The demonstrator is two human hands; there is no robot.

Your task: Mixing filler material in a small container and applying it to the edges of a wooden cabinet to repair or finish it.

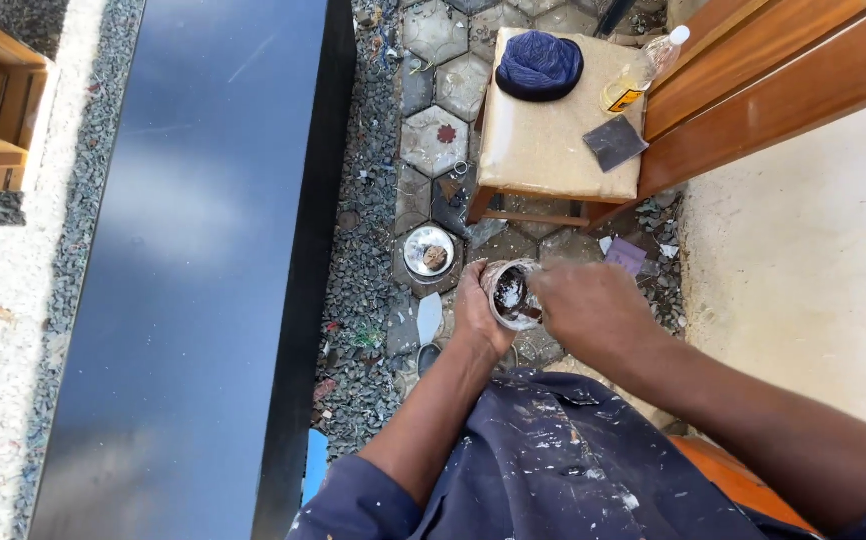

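I'm holding a small open tin (pixel 511 295) w/ my left hand (pixel 477 312), fingers curling round its side, gripping it just above my lap. Tin's inside is looking dark brown w/ pale smears on the wall; it's tilting a bit toward me. My right hand (pixel 585 310) is sitting at the tin's right rim, fingers bunched narrow & dipping toward the opening — can't tell if they're pinching anything, the back of the hand is hiding the tips. I'm wearing a dark blue work top (pixel 543 465) w/ paint flecks all over. On the ground just beyond the tin, a round lid (pixel 429 251) is lying flat on the hexagonal paving (pixel 436 138), something brownish in its middle. Further ahead a small stool (pixel 553 140) w/ a beige padded top is standing next to a wooden frame (pixel 763 70); on the stool a dark blue cap (pixel 539 64), a clear bottle (pixel 643 70) lying on its side w/ yellowish liquid, & a grey square of sandpaper (pixel 615 142) near the edge. To my left a long glossy black panel (pixel 203 250) is running along, gravel (pixel 358 330) between it & the paving.
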